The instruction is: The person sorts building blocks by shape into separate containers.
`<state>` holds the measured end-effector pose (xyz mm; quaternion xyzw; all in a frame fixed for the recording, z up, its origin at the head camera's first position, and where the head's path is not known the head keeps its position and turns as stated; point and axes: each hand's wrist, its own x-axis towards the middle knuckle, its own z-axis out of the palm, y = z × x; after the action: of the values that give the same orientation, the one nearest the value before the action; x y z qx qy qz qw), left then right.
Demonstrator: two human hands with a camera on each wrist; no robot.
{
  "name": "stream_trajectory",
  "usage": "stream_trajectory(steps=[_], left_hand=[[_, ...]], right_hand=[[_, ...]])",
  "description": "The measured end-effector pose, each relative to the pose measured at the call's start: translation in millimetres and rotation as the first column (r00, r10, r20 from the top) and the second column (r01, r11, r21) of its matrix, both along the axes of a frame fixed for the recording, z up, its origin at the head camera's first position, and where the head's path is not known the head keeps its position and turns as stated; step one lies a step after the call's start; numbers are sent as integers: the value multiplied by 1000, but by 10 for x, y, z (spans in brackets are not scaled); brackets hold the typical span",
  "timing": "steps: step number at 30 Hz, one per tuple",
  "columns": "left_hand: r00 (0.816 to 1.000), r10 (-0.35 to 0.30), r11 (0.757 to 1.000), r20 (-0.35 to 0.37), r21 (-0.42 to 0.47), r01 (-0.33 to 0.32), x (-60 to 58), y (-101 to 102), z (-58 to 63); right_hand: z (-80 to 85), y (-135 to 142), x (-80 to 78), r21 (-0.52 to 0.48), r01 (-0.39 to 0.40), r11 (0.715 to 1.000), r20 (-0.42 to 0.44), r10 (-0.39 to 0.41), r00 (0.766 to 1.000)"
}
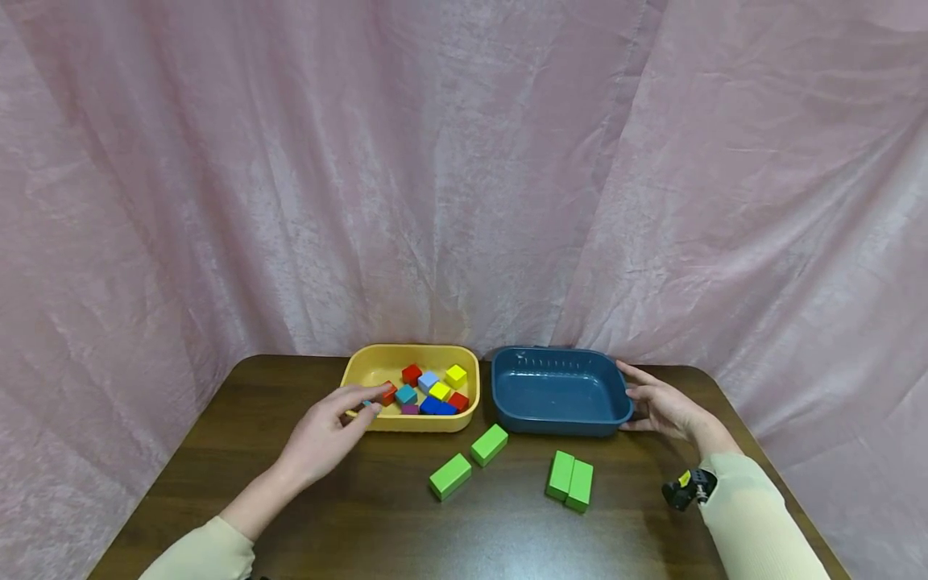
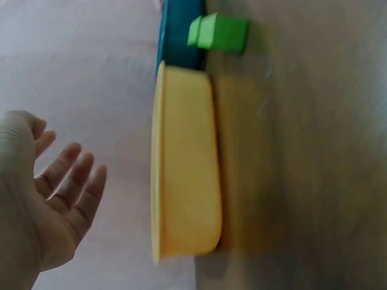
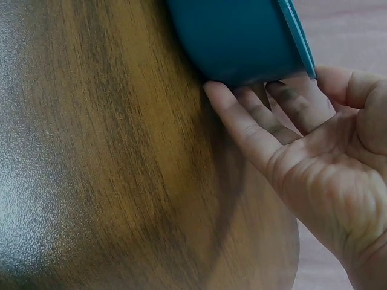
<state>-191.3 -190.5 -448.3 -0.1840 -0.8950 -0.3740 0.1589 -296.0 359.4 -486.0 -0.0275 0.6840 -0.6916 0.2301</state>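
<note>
My left hand (image 1: 324, 435) hovers over the left front corner of the yellow tray (image 1: 416, 423), its fingers loosely bent with nothing between them. In the left wrist view that hand (image 2: 54, 199) appears beside the tray's outer wall, fingers spread. Several small cubes in red, blue, yellow, teal and purple lie inside, among them a red cube (image 1: 412, 374). At the other side, my right hand (image 1: 667, 409) touches the right end of the dark blue tray (image 1: 561, 424). Close up, its fingertips (image 3: 221, 90) rest against the tray's outer wall, with the thumb near the rim.
Two green blocks lie apart in front of the trays, one nearer block (image 1: 450, 476) and one farther block (image 1: 489, 445). Two more green blocks (image 1: 560, 475) lie side by side, to the right. A pink curtain (image 1: 464, 177) hangs behind the wooden table (image 1: 348, 524).
</note>
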Motion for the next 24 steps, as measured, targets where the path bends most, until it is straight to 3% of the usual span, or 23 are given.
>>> stream_trajectory(steps=[6, 12, 24], left_hand=[[997, 13, 984, 73, -180, 0, 214, 260, -213], [999, 2, 938, 51, -347, 16, 286, 448, -432], [995, 55, 892, 87, -452, -10, 278, 740, -613]], right_hand=[[14, -11, 6, 4, -3, 1000, 2, 3, 1000], [22, -2, -7, 4, -19, 1000, -1, 19, 1000], [19, 1, -7, 4, -16, 1000, 7, 16, 1000]])
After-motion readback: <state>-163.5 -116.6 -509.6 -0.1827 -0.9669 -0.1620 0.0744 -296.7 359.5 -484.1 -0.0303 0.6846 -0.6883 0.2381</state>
